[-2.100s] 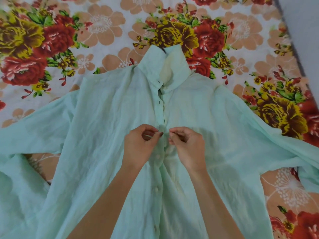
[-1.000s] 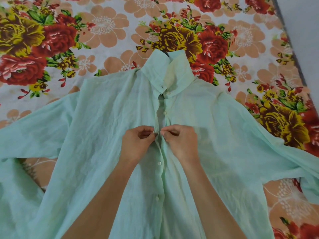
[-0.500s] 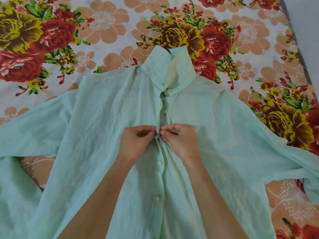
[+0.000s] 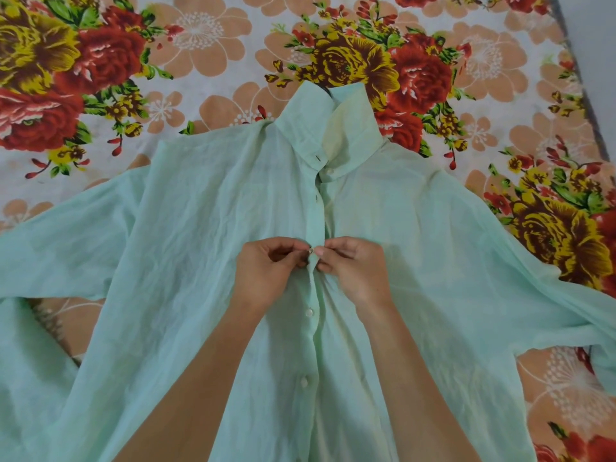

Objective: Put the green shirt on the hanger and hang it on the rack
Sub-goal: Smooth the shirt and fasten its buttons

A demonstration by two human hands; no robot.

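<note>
– Pinching the placket of the green shirt [image 4: 200, 228] at mid-chest, your left grip [image 4: 266, 278] has thumb and forefinger closed on the fabric edge where a small white button [image 4: 310, 251] shows.

– Your right grip [image 4: 356, 275] meets it fingertip to fingertip, its fingers curled and pinching the opposite placket edge, just beside that button.

– As for where the shirt is: it lies front up on the bed, over the floral sheet [image 4: 206, 38]. Its sleeves are spread to both sides and its collar [image 4: 310, 128] is at the end far from you.

– Nearer you, between your forearms, two lower buttons [image 4: 309, 312] [image 4: 304, 381] appear fastened. Above your grips the placket gapes a little, and the collar button [image 4: 330, 170] sits undone.

– A dark sliver shows at the top of the collar. It is too small to tell what it is.

– At upper right, a grey strip [image 4: 596, 45] runs beyond the sheet's edge.
</note>
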